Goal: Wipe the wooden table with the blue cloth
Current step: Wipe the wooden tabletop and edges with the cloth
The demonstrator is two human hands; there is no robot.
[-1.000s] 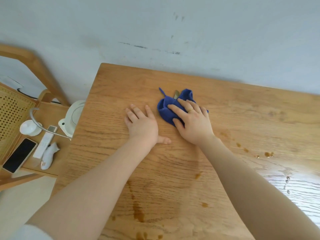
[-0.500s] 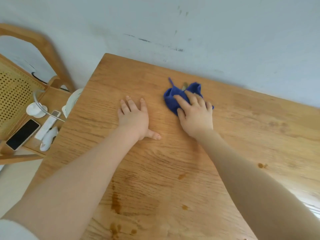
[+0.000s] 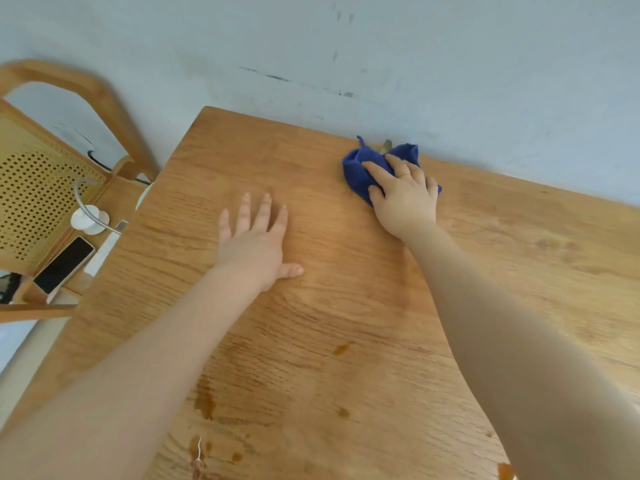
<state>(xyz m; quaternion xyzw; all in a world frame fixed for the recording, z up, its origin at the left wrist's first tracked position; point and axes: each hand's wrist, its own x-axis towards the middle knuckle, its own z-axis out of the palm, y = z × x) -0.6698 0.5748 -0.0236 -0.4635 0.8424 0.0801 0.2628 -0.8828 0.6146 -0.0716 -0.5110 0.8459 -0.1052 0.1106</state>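
The blue cloth (image 3: 360, 168) lies bunched on the wooden table (image 3: 346, 289), close to the far edge by the wall. My right hand (image 3: 403, 199) presses down on it, fingers spread over the cloth and thumb beside it; much of the cloth is hidden under the hand. My left hand (image 3: 258, 240) rests flat on the bare wood to the left of the cloth, fingers straight and spread, thumb out to the right. Brown stains (image 3: 204, 403) mark the near part of the table.
A pale blue wall (image 3: 450, 64) runs right behind the table's far edge. At the left stands a wooden chair with a cane back (image 3: 31, 192); on its seat lie a phone (image 3: 64, 265) and a small white round object (image 3: 89, 220).
My right hand has pushed the cloth away from me and to the right, up to the table's far edge. The gap between my two hands has widened; the left hand stays flat on the wood.
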